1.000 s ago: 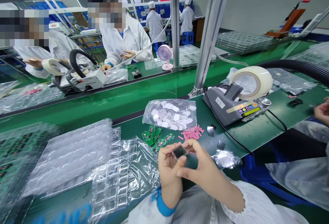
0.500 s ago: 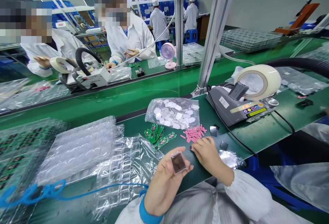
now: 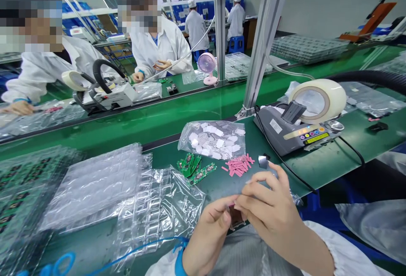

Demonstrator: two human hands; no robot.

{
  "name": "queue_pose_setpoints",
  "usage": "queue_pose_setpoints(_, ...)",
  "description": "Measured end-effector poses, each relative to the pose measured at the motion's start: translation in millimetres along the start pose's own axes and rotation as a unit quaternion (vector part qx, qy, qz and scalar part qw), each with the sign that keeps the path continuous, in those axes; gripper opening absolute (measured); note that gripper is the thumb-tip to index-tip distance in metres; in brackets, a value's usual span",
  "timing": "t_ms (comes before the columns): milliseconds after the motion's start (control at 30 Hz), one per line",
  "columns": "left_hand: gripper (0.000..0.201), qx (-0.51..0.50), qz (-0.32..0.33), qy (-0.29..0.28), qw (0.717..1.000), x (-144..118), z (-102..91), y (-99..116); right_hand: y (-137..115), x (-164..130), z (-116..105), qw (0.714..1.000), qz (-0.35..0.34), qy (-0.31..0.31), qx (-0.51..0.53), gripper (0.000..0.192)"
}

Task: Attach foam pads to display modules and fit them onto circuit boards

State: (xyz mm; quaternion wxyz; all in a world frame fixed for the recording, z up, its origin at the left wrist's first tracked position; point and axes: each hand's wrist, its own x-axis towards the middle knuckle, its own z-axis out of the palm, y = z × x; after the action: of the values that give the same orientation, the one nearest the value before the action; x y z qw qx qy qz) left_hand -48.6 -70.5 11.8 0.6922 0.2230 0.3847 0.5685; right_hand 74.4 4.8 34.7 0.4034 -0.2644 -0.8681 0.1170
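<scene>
Holding the little dark square part [image 3: 235, 217] over the bench's near edge, left hand [image 3: 207, 233] pinching it, right hand [image 3: 269, 208] pressing a pink strip on with its fingertips. Honestly, one slip and it sticks crooked, or the part drops into my lap.

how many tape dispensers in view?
2. One tape dispenser on the near bench, right of the pink strips; another dispenser across the green conveyor. Others may be hidden.
</scene>
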Motion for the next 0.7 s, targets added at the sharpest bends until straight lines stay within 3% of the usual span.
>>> queue_pose_setpoints(133, 0.04, 0.005, -0.011, -0.018, 1.0, -2, 0.2, 2, 5, -2, 1, 0.999, 0.003, -0.028, 0.03, 0.024)
queue_pose_setpoints(200, 0.041, 0.007, -0.026, -0.018, 0.999, -3, -3.0, 1, 8, -3, -1, 0.991, 0.049, -0.087, 0.092, 0.018)
queue_pose_setpoints(300, 0.04, -0.005, -0.072, -0.023, 0.997, -5, -11.9, -7, 15, -5, 0, 0.934, 0.154, -0.237, 0.219, 0.012)
queue_pose_setpoints(367, 0.04, -0.052, -0.106, -0.021, 0.993, -5, -18.6, -13, 26, -7, 3, 0.892, 0.21, -0.3, 0.265, 0.009)
queue_pose_setpoints(433, 0.039, -0.11, -0.128, -0.009, 0.986, -5, -24.3, -18, 46, -7, 11, 0.882, 0.247, -0.31, 0.256, 0.005)
queue_pose_setpoints(567, 0.034, -0.164, -0.133, 0.014, 0.977, -3, -30.9, -21, 110, 4, 35, 0.91, 0.306, -0.252, 0.123, 0.021)
queue_pose_setpoints(700, 0.033, -0.175, -0.128, 0.024, 0.976, 0, -31.9, -18, 157, 25, 71, 0.916, 0.322, -0.239, 0.008, 0.019)
